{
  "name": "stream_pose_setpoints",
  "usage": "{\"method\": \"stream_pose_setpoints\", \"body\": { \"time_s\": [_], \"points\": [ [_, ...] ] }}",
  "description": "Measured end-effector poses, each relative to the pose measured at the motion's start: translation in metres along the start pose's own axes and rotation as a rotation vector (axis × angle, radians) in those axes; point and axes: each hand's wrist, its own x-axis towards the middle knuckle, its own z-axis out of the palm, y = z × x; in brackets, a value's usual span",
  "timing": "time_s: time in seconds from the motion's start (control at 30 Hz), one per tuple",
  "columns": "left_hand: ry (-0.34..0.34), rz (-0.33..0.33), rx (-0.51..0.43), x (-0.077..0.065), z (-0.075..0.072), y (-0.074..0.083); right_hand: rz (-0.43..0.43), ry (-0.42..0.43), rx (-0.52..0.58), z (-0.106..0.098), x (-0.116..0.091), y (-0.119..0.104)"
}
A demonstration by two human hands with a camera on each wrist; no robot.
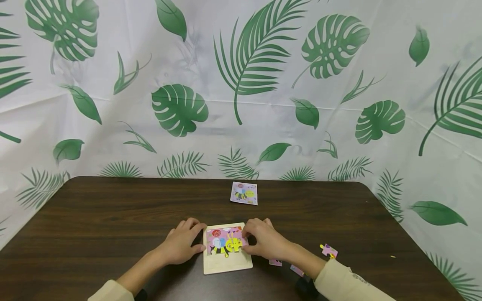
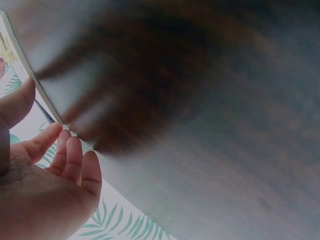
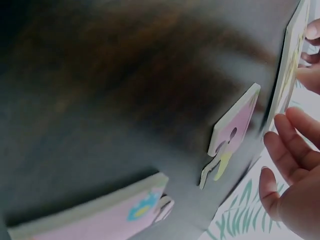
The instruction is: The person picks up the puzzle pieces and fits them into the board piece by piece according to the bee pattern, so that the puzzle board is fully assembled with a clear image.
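Note:
A light wooden puzzle board (image 1: 227, 264) lies on the table, its upper part filled with pieces showing a yellow-and-black bee. At the board's left edge is my left hand (image 1: 180, 243), index finger at the upper corner and thumb lower down; in the left wrist view the thumb (image 2: 22, 100) meets that edge. My right hand (image 1: 268, 240) bends over the right side, pinching a pink puzzle piece (image 1: 244, 241) between thumb and fingers at the border. That piece is partly hidden. The right wrist view shows the right hand's fingers (image 3: 292, 137) beside the board's edge.
Loose pink pieces lie by the right forearm: one piece (image 1: 275, 262) near the board, another piece (image 1: 297, 270) partly under the arm, a third piece (image 1: 329, 251) farther right. A bee picture card (image 1: 244, 193) lies near the back edge of the dark table (image 1: 132, 209). A leaf-print cloth (image 1: 263, 138) hangs behind.

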Motion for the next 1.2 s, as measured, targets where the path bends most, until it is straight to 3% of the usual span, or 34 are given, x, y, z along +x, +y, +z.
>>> {"method": "stream_pose_setpoints", "body": {
  "time_s": [0.57, 0.8, 1.2],
  "points": [
    [-0.001, -0.006, 0.011, 0.0010, 0.0014, -0.0007, -0.004, 0.002, -0.041, 0.0027, 0.0005, -0.0031],
    [0.007, 0.009, 0.002, 0.0006, 0.0015, -0.0010, 0.014, -0.030, -0.028, 0.0020, 0.0003, 0.0013],
    [-0.009, 0.002, -0.001, 0.0005, 0.0001, 0.0005, -0.041, -0.082, 0.019, -0.0008, 0.0009, 0.0035]
  ]
}}
